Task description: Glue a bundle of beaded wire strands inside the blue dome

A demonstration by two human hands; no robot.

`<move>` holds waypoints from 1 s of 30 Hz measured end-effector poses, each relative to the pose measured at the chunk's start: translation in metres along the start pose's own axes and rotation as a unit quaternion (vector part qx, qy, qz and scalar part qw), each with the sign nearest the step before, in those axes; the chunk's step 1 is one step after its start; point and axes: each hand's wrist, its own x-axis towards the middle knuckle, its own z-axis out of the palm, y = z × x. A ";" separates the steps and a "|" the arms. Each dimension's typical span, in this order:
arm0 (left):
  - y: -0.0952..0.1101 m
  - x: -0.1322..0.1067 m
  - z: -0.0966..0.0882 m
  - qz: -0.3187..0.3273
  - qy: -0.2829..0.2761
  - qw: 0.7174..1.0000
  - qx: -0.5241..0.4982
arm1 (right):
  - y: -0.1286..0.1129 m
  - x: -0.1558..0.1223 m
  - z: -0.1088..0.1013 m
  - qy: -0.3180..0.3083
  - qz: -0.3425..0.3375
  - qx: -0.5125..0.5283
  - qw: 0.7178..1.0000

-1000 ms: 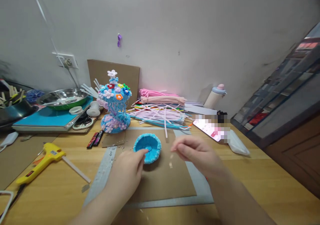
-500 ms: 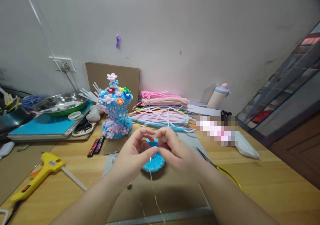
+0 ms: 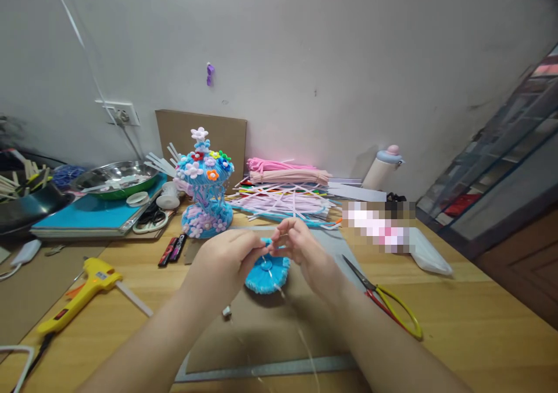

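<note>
A blue fuzzy disc (image 3: 261,279) with a small round centre lies on a brown cardboard sheet (image 3: 265,340), just beneath both hands. My left hand (image 3: 229,259) is closed in a pinch above its left side. My right hand (image 3: 300,250) meets it with thumb and forefinger pinched, the other fingers curled. Between the fingertips runs a thin clear string (image 3: 303,338), which trails over the disc and down toward me. The exact grip on the string is partly hidden by the fingers. A small whitish bit (image 3: 226,311) lies left of the disc.
Yellow- and red-handled scissors (image 3: 399,311) lie at right, a yellow glue gun (image 3: 81,297) at left. Behind stand a blue flower-covered pipe-cleaner ornament (image 3: 204,189), piled pipe cleaners (image 3: 288,192) and a bottle (image 3: 381,169). A metal bowl (image 3: 117,181) rests at back left.
My left hand has turned so its back shows more, and my right fingers have lifted slightly. The string's hanging part has swung right. The view has shifted a little.
</note>
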 end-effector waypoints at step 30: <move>-0.021 -0.040 0.035 -0.393 -0.177 0.604 -0.671 | 0.031 -0.022 -0.026 -0.001 -0.059 -0.347 0.936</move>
